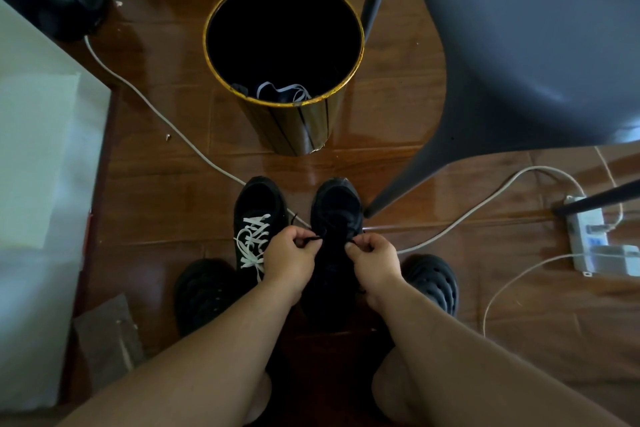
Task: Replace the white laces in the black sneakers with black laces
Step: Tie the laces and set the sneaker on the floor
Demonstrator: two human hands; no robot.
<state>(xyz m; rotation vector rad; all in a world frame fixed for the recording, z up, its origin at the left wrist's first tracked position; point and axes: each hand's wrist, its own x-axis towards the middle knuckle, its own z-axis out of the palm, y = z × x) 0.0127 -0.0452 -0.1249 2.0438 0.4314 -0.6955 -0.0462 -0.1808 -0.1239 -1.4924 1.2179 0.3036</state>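
Two black sneakers stand side by side on the floor. The left sneaker (258,199) carries a white lace (252,242). The right sneaker (336,199) is threaded with a black lace (313,238). My left hand (291,256) pinches one end of that black lace over the right sneaker. My right hand (372,256) pinches the other end, a short way to the right. A loose white lace (284,92) lies at the bottom of the bin.
A black-and-gold bin (294,128) stands just beyond the sneakers. A grey chair (519,45) is at the right, its leg (398,184) beside the right sneaker. White cables (450,229) cross the floor to a power strip (588,239). Black clogs (433,276) flank my wrists.
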